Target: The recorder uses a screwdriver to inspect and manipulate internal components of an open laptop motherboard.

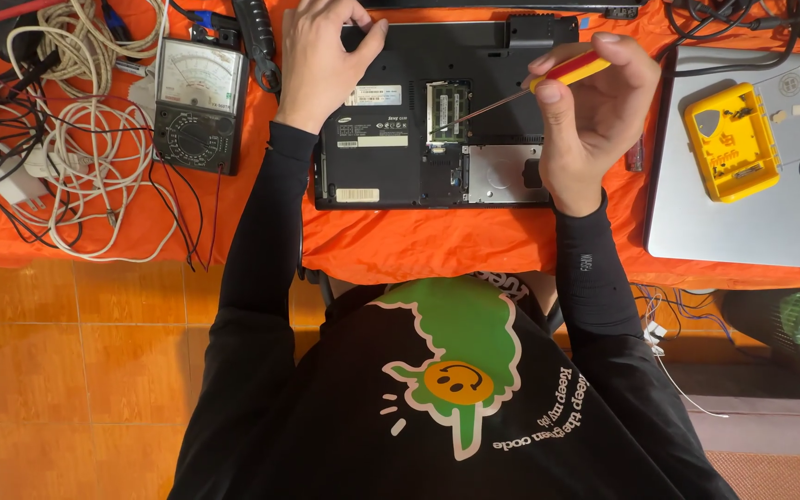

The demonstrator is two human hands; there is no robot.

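Note:
A black laptop (391, 171) lies upside down on an orange cloth, its bottom covers off, with a green memory module (447, 109) and a silver drive bay (502, 174) exposed. My left hand (321, 56) rests flat on the laptop's far left corner. My right hand (594, 111) holds a screwdriver (567, 70) with a red and yellow handle; its thin shaft slants down left, and the tip sits at the lower edge of the memory module.
An analog multimeter (198, 102) and tangled white and black cables (76, 157) lie at the left. A closed silver laptop (770, 204) at the right carries a yellow tool case (731, 141). The orange cloth's front edge (418, 255) hangs above a tiled floor.

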